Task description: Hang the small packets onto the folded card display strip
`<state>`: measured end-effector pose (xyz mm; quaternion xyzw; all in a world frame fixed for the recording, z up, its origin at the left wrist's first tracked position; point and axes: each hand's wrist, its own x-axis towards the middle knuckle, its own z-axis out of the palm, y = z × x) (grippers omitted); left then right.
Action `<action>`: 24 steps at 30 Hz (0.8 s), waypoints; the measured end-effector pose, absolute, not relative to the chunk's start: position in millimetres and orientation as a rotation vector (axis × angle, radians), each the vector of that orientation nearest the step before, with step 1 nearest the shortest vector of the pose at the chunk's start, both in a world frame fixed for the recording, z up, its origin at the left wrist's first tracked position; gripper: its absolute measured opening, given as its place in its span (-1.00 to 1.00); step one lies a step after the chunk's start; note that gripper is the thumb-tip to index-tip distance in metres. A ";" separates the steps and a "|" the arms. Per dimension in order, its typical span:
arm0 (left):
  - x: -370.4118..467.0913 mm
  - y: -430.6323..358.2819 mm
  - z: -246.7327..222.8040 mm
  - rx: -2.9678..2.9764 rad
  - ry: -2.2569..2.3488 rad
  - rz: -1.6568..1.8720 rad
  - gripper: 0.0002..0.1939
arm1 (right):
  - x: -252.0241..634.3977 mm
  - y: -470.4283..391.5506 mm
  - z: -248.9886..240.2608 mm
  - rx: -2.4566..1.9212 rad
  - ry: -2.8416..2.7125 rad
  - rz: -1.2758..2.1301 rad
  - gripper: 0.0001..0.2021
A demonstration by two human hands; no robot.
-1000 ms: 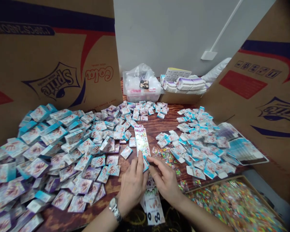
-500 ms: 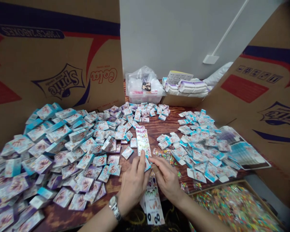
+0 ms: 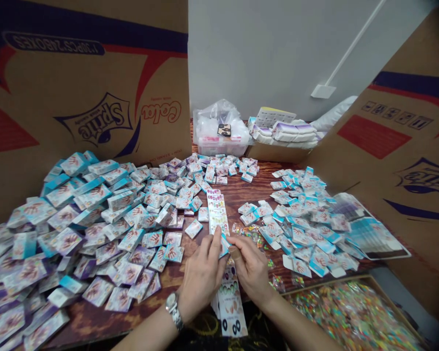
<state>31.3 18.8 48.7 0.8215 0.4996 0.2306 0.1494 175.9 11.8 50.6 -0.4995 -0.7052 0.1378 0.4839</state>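
Between my two hands is a small blue-and-white carton (image 3: 224, 245), mostly covered by my fingers. My left hand (image 3: 204, 265), with a watch on its wrist, grips the carton's left side, forefinger stretched along it. From the right, my right hand (image 3: 251, 265) pinches the carton's edge between thumb and fingers. Under both hands runs a stack of long paper strips (image 3: 217, 214) printed with coloured nail shapes; its near end hangs past the table edge. Small packets of coloured pieces (image 3: 249, 234) lie just beyond my right hand.
A large heap of small cartons (image 3: 106, 214) covers the left side. More cartons (image 3: 307, 219), several with open flaps, lie at right beside flat unfolded cartons (image 3: 382, 236). A tray of colourful packets (image 3: 358, 312) sits front right. Big cardboard boxes (image 3: 131, 63) flank the table; a plastic tub (image 3: 221, 146) stands behind.
The view has shifted slightly. Both hands stay at the carton with nearly the same grip; nothing else has visibly moved.
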 end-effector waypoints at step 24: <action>-22.2 60.3 53.9 2.531 1.794 0.389 -0.40 | 222.5 77.5 52.9 -1.269 -2.281 0.654 -0.44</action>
